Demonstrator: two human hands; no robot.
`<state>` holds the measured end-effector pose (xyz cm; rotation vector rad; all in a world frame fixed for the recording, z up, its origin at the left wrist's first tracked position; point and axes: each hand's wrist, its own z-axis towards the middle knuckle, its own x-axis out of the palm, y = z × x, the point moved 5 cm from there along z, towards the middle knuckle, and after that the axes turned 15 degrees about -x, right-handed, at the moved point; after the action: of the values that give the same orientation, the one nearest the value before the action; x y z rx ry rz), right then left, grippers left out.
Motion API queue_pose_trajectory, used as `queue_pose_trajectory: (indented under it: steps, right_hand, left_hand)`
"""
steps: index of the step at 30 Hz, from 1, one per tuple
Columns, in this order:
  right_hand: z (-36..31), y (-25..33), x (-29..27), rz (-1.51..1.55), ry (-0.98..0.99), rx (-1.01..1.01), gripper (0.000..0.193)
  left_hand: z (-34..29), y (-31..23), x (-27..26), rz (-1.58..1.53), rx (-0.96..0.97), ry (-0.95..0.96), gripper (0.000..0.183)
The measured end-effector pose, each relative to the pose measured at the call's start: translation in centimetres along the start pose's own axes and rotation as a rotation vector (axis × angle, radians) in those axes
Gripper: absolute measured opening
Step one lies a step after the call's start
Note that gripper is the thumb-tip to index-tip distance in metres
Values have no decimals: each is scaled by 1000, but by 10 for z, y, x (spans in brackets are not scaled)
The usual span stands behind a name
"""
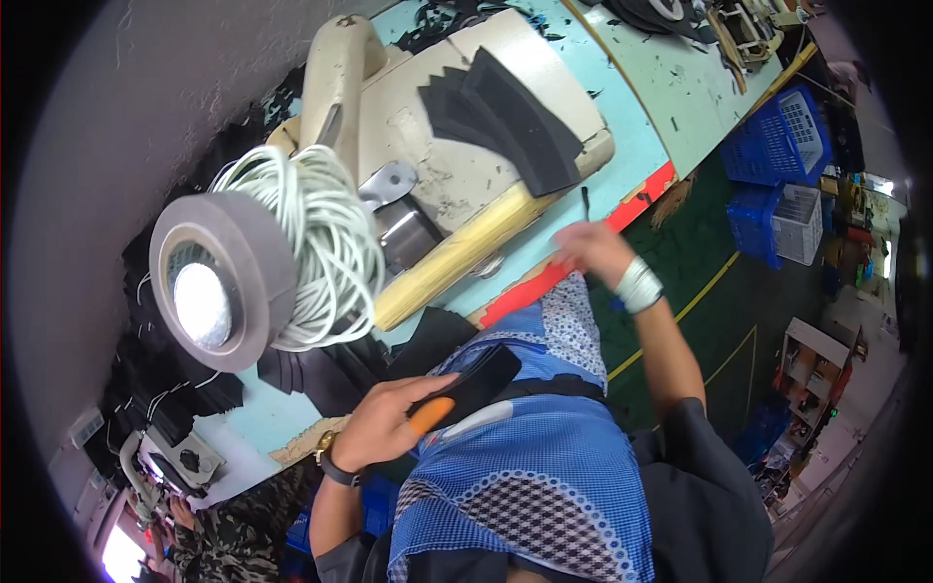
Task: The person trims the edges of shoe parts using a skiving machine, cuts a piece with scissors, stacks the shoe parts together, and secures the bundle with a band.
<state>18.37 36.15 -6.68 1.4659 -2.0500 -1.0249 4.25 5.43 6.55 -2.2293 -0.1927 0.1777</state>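
1. Left hand [379, 425] wrapped round one end of a stack of black strips [483, 381], fingers clamped on it, orange cover [431, 416] probably on the thumb.
2. Stack location: up in the air over the blue checked apron [573, 428], just off the near side of the desk [637, 136].
3. Right hand [598, 251] near the red desk edging [641, 199], fingers partly curled. Bit blurry, so can't tell if gripping anything. Slim dark rod [585, 199] just beyond.
4. More black pieces [501, 121] fanned out on the beige machine [389, 126], with a yellow bar [466, 253] along its near edge. Coil of white cord [335, 253] and a fat grey tape roll [262, 262] off to the left.
5. Handling, going by looks: probably light, soft and bendy, not very slippery thanks to the matt finish, hardly fragile. Likely to slide apart if held loosely.
6. Best hold: pinch through the full thickness, close to mid-length, edges lined up. Maybe support the free end against drooping.
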Motion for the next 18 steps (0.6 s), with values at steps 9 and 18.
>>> queue_pose_trajectory:
  steps: [9,18]
  right_hand:
    - [-36,81,-48,-182,-381,-559,20]
    - [0,194,115,-665,250,-1143,27]
  left_hand:
    - [9,46,-93,-141,-316,-317,27]
    - [23,88,-145,298,-201,-378,32]
